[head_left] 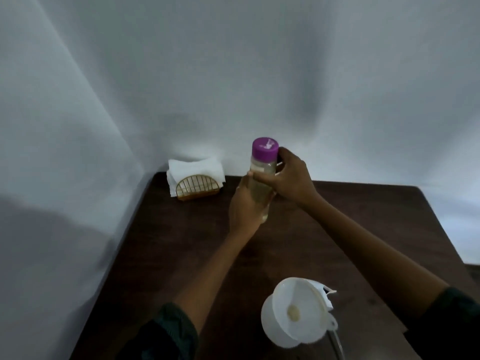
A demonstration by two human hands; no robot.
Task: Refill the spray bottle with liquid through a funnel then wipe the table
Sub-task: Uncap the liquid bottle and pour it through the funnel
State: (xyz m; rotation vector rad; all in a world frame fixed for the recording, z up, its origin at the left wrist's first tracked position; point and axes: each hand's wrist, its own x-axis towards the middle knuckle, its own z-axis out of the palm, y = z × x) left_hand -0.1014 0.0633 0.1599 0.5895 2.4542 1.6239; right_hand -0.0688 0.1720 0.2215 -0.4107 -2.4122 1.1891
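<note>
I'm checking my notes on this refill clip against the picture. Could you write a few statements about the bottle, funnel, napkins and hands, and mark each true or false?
1. The purple cap is on the clear bottle. True.
2. Both hands hold the bottle. True: the left hand grips its lower body, and the right hand has its grip nearer the top.
3. The white funnel lies beside the napkin holder. False: it is near the front edge of the table, far from the holder.
4. The gold wire holder is empty. False: it holds white napkins.
5. The bottle lies flat on the table. False: it is held upright.
</note>
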